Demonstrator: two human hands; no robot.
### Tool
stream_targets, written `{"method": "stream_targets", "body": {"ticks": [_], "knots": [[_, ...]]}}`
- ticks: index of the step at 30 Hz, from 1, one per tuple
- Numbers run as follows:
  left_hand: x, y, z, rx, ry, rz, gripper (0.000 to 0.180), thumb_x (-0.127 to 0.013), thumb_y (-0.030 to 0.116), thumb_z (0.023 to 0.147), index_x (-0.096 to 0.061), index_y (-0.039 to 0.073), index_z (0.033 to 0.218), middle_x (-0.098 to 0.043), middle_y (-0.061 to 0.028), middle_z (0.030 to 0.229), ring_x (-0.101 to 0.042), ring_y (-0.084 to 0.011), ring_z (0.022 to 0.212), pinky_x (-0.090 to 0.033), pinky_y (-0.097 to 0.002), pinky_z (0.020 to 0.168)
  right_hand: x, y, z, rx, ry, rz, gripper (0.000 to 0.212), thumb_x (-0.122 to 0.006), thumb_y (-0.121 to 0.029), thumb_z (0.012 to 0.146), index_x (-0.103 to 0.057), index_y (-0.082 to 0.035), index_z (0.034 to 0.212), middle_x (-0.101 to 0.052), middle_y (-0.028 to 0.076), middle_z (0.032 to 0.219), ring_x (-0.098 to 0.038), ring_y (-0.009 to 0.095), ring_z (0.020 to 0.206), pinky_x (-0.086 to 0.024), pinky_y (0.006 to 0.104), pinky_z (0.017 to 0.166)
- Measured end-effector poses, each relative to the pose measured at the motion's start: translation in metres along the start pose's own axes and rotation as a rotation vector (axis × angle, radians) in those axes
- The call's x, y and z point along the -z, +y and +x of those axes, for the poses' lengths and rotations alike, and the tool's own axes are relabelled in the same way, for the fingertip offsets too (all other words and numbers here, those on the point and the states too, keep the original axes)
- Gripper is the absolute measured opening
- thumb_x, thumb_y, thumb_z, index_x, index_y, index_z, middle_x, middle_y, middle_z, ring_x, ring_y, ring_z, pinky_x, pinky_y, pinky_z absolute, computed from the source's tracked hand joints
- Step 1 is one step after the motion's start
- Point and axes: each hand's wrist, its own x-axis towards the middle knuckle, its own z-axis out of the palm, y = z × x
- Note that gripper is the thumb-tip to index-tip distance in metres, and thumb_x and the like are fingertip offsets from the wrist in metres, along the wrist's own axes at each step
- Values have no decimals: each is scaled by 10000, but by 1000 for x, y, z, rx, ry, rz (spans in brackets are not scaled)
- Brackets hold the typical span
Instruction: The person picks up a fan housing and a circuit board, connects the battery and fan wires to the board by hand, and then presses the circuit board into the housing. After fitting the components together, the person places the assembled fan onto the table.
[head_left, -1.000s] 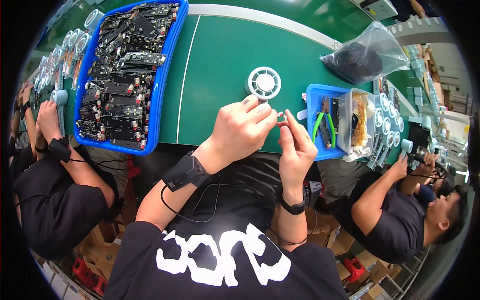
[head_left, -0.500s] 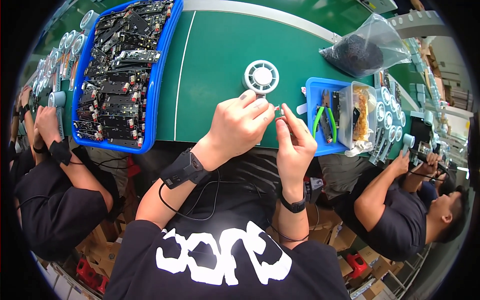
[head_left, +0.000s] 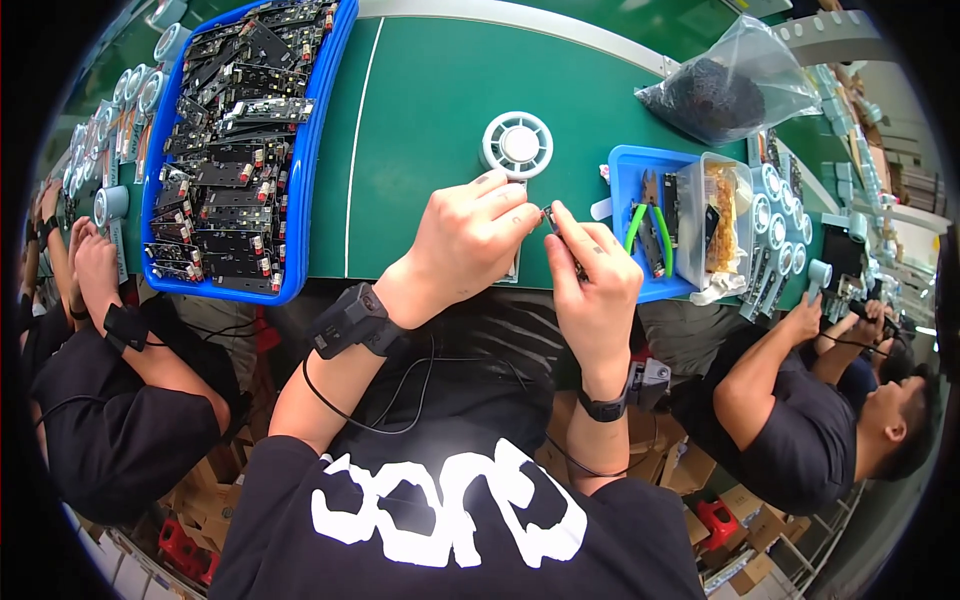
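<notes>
A pale blue handheld fan [head_left: 517, 146] with a round slotted head lies on the green table. My left hand [head_left: 470, 238] covers most of its handle, and a pale strip shows below the hand. The left thumb and fingers are pinched together, and what they hold is hidden. Close to its fingertips, my right hand [head_left: 598, 268] is closed on a slim dark tool [head_left: 580, 270], mostly covered by the palm and fingers. The tool's end reaches toward the left fingertips; its kind is not clear.
A blue bin [head_left: 305, 190] full of circuit boards stands at left. On the right are a blue tray [head_left: 622, 165] with green-handled pliers [head_left: 665, 240], a clear container [head_left: 742, 185] and a bag of dark material [head_left: 715, 100]. More fans [head_left: 775, 215] and co-workers are on both sides.
The slim dark tool now shows in my right hand, where fingertips pinched a small thin part before. My right hand has turned and shifted slightly right; my left hand stays nearly in place.
</notes>
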Motion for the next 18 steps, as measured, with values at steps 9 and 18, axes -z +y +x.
{"method": "stream_targets", "body": {"ticks": [9, 18], "knots": [[1, -6, 3, 93, 82, -119, 136, -740, 78, 779, -677, 58, 898, -583, -51, 747, -633, -238, 705, -520, -364, 602, 5, 9, 7, -57, -41, 132, 293, -711, 8, 881, -746, -17, 1171, -663, 97, 813, -560, 134, 637, -411, 279, 558], [10, -18, 4, -78, -60, -102, 232, -782, 98, 738, -724, 75, 962, -609, -43, 740, -630, -237, 691, -508, -366, 604, 17, -1, 14, -54, -152, 122, 293, -705, 16, 879, -743, -9, 1168, -658, 91, 800, -548, 126, 618, -395, 275, 550]]}}
